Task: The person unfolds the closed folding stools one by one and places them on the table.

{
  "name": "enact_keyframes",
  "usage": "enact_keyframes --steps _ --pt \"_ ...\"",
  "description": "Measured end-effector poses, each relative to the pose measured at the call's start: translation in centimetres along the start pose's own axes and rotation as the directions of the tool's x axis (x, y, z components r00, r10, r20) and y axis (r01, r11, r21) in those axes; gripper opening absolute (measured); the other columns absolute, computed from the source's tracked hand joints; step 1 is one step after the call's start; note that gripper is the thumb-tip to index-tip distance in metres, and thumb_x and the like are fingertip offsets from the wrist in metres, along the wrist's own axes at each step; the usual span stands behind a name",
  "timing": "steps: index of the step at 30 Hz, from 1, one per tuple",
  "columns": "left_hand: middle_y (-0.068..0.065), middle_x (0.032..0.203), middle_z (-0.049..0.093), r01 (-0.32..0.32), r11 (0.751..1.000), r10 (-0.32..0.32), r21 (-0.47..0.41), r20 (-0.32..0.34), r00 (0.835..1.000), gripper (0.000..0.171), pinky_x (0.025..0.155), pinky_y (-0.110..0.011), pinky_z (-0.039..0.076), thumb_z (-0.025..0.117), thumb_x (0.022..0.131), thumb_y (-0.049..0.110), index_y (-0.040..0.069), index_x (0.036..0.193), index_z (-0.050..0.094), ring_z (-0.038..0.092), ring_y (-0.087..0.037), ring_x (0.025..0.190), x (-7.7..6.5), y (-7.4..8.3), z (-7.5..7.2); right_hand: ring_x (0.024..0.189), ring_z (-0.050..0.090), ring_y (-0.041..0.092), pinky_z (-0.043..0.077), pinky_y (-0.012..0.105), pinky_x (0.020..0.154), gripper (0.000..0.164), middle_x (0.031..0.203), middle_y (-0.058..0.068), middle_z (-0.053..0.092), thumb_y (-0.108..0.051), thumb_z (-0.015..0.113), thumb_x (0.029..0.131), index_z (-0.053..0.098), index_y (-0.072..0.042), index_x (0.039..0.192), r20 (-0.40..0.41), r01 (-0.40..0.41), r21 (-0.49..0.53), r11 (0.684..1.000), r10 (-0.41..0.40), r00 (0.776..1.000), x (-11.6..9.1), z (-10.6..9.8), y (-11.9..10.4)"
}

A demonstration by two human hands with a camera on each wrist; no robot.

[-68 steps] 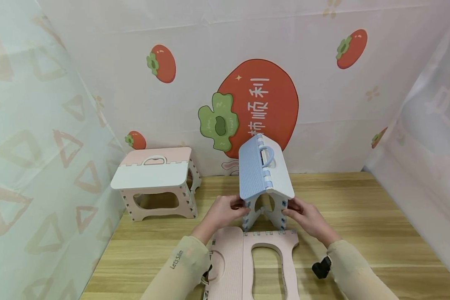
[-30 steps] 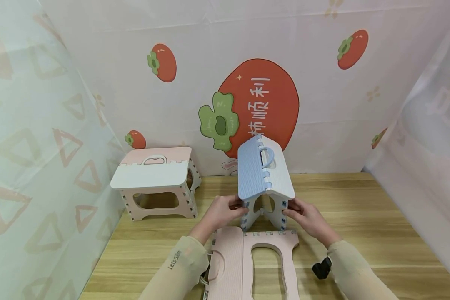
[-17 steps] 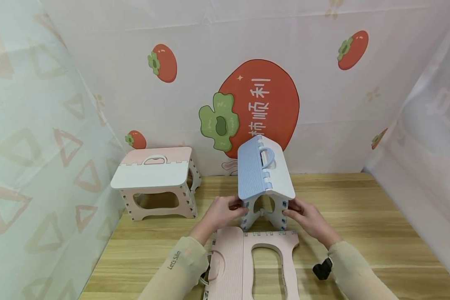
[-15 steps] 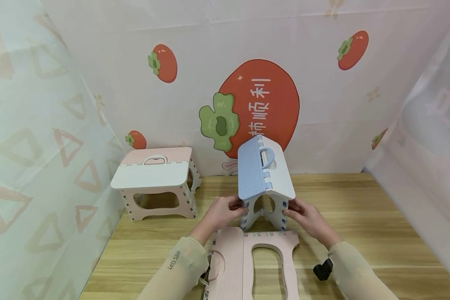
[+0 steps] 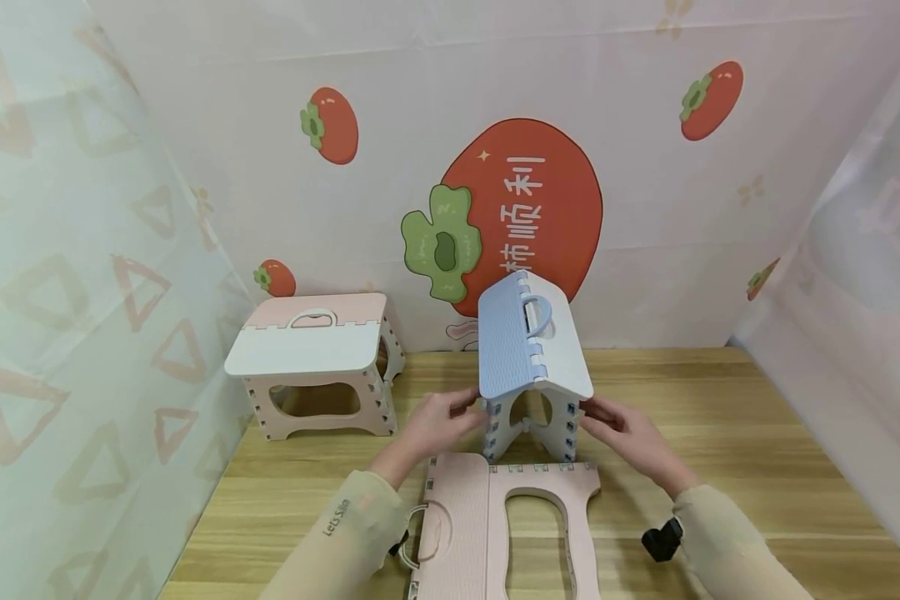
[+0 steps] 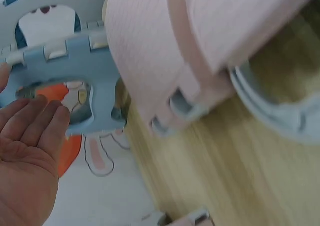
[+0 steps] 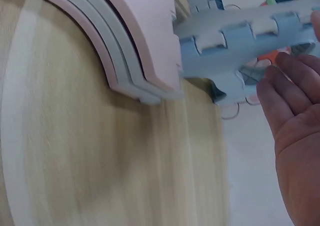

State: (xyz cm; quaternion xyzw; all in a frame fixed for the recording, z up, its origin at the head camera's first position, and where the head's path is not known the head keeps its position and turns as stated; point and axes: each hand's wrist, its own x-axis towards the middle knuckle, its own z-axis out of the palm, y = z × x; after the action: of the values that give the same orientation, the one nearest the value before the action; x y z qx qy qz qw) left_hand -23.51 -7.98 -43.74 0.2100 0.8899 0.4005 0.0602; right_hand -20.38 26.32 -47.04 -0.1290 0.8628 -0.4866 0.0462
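A blue-and-white folding stool (image 5: 562,350) stands on the table, its two top halves sloping like a roof with a blue carry handle (image 5: 542,317) at the ridge. Beside its left legs is my left hand (image 5: 437,423), fingers loosely extended and gripping nothing. My right hand (image 5: 630,435) is at the opposite side, its fingers just off the leg edge. Both wrist views show the palms with relaxed fingers alongside the blue leg panel (image 6: 75,61). In front lies a pink folding stool (image 5: 457,533), folded flat.
Toward the back left stands a pink-and-white folding stool (image 5: 303,350), unfolded with a level top. A patterned cloth wall (image 5: 645,208) rises behind the wooden table (image 5: 720,450). A small black device (image 5: 662,540) sits by the right cuff.
Both hands have let go of the blue-and-white stool's legs and drawn slightly outward, the right one more to the right. The stools stay where they were; the view has shifted slightly.
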Motion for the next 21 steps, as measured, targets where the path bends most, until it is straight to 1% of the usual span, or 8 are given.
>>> enact_keyframes --steps 3,6,8,10,12,14,17,21 --pt "-0.013 0.144 0.059 -0.009 1.0 0.009 0.027 -0.005 1.0 0.054 0.102 -0.049 0.053 0.065 0.101 0.037 0.009 0.147 0.056 0.063 -0.036 0.125 -0.2 -0.1 -1.1 0.135 0.053 0.041 0.052 0.031 0.101 0.063 0.154 0.021 0.047 -0.036 0.055 0.107 0.037 -0.004 0.158 -0.01 0.014 -0.013 1.0 -0.014 1.0 -0.3 -1.1 -0.1" --pt "-0.011 0.148 0.056 -0.017 0.997 0.019 0.073 -0.024 1.0 0.06 0.106 -0.05 0.05 0.065 0.1 0.042 0.012 0.151 0.052 0.068 -0.036 0.114 -0.2 -0.1 -2.2 0.141 0.045 0.042 0.048 0.025 0.101 0.061 0.161 0.017 0.038 -0.033 0.053 0.108 0.031 -0.012 0.162 -0.021 0.059 -0.042 0.997 -0.059 0.998 -0.3 -2.1 -0.3" --pt "-0.012 0.148 0.056 -0.03 0.993 0.035 0.112 -0.04 0.999 0.064 0.107 -0.051 0.049 0.064 0.1 0.046 0.013 0.153 0.05 0.069 -0.034 0.109 -0.1 0.1 -3.0 0.144 0.041 0.043 0.049 0.034 0.104 0.06 0.164 0.014 0.034 -0.031 0.052 0.109 0.029 -0.018 0.163 -0.026 0.093 -0.075 0.993 -0.095 0.995 -0.3 -2.8 -0.6" --pt "-0.015 0.146 0.058 -0.041 0.989 0.049 0.141 -0.052 0.997 0.068 0.107 -0.051 0.049 0.064 0.099 0.05 0.015 0.155 0.046 0.07 -0.034 0.092 0.1 0.5 -3.6 0.146 0.036 0.045 0.046 0.051 0.109 0.06 0.166 0.013 0.03 -0.03 0.051 0.109 0.026 -0.023 0.164 -0.028 0.119 -0.103 0.988 -0.122 0.992 -0.2 -3.4 -1.0" --pt "-0.018 0.145 0.057 -0.06 0.984 0.071 0.169 -0.06 0.996 0.07 0.108 -0.051 0.048 0.063 0.098 0.051 0.017 0.157 0.043 0.07 -0.036 0.101 0.4 0.9 -4.2 0.146 0.033 0.047 0.04 0.066 0.108 0.061 0.166 0.012 0.029 -0.03 0.052 0.108 0.025 -0.027 0.164 -0.037 0.136 -0.139 0.981 -0.143 0.989 0.0 -4.0 -1.6" --pt "-0.017 0.148 0.055 -0.076 0.98 0.088 0.182 -0.06 0.994 0.073 0.11 -0.051 0.047 0.063 0.098 0.051 0.018 0.158 0.039 0.066 -0.036 0.117 0.7 1.3 -4.7 0.147 0.032 0.049 0.035 0.073 0.108 0.063 0.167 0.012 0.028 -0.03 0.054 0.107 0.024 -0.03 0.164 -0.042 0.15 -0.174 0.973 -0.159 0.986 0.1 -4.6 -2.2" --pt "-0.009 0.157 0.046 -0.089 0.979 0.098 0.184 -0.042 0.994 0.076 0.115 -0.05 0.042 0.063 0.098 0.052 0.019 0.161 0.035 0.05 -0.031 0.14 1.2 1.9 -5.1 0.147 0.033 0.047 0.034 0.074 0.108 0.067 0.167 0.01 0.029 -0.031 0.057 0.106 0.024 -0.034 0.163 -0.046 0.163 -0.235 0.958 -0.178 0.983 0.5 -5.2 -3.1" --pt "0.0 0.164 0.036 -0.115 0.975 0.119 0.191 -0.01 0.993 0.08 0.119 -0.048 0.036 0.062 0.098 0.056 0.02 0.162 0.031 0.041 -0.027 0.147 2.0 2.9 -5.4 0.147 0.035 0.044 0.034 0.072 0.109 0.072 0.167 0.008 0.029 -0.033 0.06 0.104 0.019 -0.039 0.163 -0.018 0.181 -0.286 0.941 -0.194 0.981 1.2 -5.6 -4.7"
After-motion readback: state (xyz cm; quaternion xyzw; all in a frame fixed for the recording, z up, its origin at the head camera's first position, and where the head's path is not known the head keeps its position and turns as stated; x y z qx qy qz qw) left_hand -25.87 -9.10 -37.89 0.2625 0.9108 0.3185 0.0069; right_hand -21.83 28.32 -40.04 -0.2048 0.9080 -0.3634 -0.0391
